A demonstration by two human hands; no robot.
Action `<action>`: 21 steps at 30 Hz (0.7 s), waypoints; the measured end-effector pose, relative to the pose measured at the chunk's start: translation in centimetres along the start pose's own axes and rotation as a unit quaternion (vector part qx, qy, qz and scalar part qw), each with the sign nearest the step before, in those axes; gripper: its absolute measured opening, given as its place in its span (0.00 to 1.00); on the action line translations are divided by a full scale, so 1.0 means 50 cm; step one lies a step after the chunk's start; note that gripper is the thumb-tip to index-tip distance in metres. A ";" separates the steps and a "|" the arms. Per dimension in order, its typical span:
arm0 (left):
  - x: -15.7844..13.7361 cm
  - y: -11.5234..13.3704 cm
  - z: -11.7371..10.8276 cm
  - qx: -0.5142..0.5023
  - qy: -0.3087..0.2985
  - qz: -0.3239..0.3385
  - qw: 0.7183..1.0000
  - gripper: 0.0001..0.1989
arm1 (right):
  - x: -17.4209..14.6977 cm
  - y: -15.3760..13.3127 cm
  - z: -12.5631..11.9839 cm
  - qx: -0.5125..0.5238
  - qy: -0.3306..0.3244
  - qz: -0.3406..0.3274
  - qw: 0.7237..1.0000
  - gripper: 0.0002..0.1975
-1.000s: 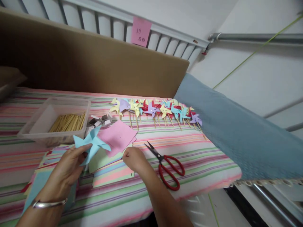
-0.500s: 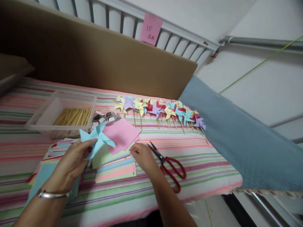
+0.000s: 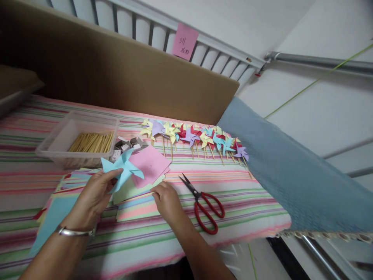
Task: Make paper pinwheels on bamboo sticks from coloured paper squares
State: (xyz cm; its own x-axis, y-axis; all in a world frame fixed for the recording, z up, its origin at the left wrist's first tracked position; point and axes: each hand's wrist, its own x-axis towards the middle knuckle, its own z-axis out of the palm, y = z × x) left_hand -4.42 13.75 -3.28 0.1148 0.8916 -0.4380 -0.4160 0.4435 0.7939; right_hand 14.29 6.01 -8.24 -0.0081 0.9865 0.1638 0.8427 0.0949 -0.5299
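Observation:
My left hand (image 3: 97,190) pinches a light blue paper pinwheel (image 3: 124,170) near its middle, thumb on top. Over the stack of coloured paper (image 3: 136,212), my right hand (image 3: 167,200) is closed with thumb and fingertips together; whatever is between them, if anything, is too small to make out. Pink paper squares (image 3: 150,167) lie on the stack just beyond the pinwheel. To the right of my right hand rest scissors (image 3: 201,202) with red handles, blades slightly apart. Another pile of coloured paper (image 3: 58,210) lies partly under my left forearm.
A clear plastic box (image 3: 54,149) holds many thin wooden sticks (image 3: 91,142). Small opened boxes (image 3: 128,144) stand beside it. Finished pinwheels on sticks (image 3: 190,136) form a row along a cardboard panel (image 3: 131,83). The striped cloth (image 3: 241,212) ends at the right.
My right hand has moved a little left, nearer the pinwheel, fingers still pinched. My left hand keeps hold of the pinwheel, with only a small shift. The view has turned slightly.

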 end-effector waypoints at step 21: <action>-0.009 -0.026 0.011 0.023 -0.040 0.007 0.999 0.10 | 0.031 -0.029 -0.052 0.148 0.080 0.054 0.984 0.07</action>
State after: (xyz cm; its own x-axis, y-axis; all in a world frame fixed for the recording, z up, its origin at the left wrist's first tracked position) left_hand -3.42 12.80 -3.86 0.1823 0.9012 -0.3933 -0.3757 0.4335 0.8191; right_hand 14.46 7.04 -5.07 0.1773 0.9615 0.2100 0.6401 0.0494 -0.7667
